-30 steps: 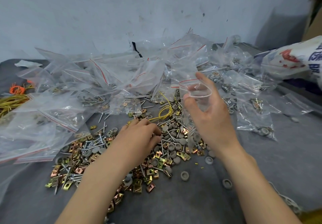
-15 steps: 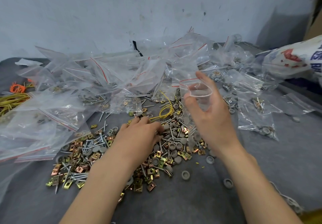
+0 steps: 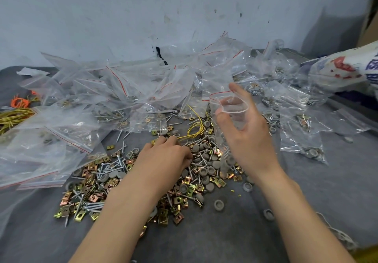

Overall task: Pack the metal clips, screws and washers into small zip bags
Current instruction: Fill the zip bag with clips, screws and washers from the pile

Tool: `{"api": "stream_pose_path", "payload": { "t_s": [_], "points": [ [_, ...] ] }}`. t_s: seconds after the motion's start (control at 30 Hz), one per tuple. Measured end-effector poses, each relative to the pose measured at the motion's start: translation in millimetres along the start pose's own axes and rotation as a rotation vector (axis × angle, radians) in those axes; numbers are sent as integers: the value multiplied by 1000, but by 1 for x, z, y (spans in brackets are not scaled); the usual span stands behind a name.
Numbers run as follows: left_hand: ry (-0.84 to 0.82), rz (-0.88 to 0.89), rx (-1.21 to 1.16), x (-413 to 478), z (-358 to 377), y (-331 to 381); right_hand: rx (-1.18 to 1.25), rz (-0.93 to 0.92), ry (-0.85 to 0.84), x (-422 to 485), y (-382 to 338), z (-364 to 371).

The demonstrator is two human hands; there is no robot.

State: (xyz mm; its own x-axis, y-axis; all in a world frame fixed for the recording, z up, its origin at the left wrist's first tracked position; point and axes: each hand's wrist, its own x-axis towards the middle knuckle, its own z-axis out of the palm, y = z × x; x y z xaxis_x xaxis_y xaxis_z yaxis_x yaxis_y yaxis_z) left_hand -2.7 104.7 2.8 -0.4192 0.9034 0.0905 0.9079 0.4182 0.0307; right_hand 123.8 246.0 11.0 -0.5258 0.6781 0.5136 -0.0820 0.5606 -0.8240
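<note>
Right hand (image 3: pixel 249 140) grip pinches the zip bag (image 3: pixel 225 99) (mouth open); left hand (image 3: pixel 165 158) grip, unclear, atop clips (image 3: pixel 90 197).

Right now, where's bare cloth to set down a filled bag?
Bare grey cloth lies nearest you between the forearms, beside stray washers, and right of the right hand holding a zip bag. The hardware pile and bag heap behind are crowded.

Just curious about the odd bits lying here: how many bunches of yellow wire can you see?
2: one yellow wire bundle at the left edge, one yellow wire loop beyond the left hand. Zip bags may hide more.
</note>
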Motion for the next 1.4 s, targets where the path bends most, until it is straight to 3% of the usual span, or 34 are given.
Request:
{"api": "stream_pose_path", "payload": {
  "t_s": [0.07, 0.17, 0.23, 0.3, 0.37, 0.43, 0.53, 0.63, 0.8, 0.97, 1.13, 1.4],
  "points": [
    [29, 24, -28, 0, 1, -2, -8, -8, -3, 0, 0, 1],
    [126, -25, -340, -1, -3, -7, -1, -7, 3, 0, -1, 1],
    [310, -137, -683, -1, -13, -8, 5, -1, 5, 0, -1, 1],
    [414, -284, -1225, -2, -25, -8, 0, 3, 2, 0, -2, 1],
    [334, -357, -1767, -2, -34, -6, 2, 7, 0, 0, -3, 1],
    [215, -391, -2065, -2, -37, -6, -1, 9, -1, -1, -4, 1],
    [95, -427, -2281, -5, -35, -7, -12, 7, -3, -1, -5, 2],
    [82, -454, -2382, -5, -33, -9, -6, 13, -5, -2, -5, 3],
    [178, -466, -2229, -2, -33, -9, -31, 10, -25, -2, -3, 3],
    [378, -384, -1733, -2, -40, -4, -106, -32, -99, -6, -4, 8],
    [568, -148, -1236, -5, -59, 2, -223, -106, -213, -11, -7, 15],
    [492, 100, -764, -11, -77, 17, -154, -93, -216, -12, -3, 19]
  ]
}}
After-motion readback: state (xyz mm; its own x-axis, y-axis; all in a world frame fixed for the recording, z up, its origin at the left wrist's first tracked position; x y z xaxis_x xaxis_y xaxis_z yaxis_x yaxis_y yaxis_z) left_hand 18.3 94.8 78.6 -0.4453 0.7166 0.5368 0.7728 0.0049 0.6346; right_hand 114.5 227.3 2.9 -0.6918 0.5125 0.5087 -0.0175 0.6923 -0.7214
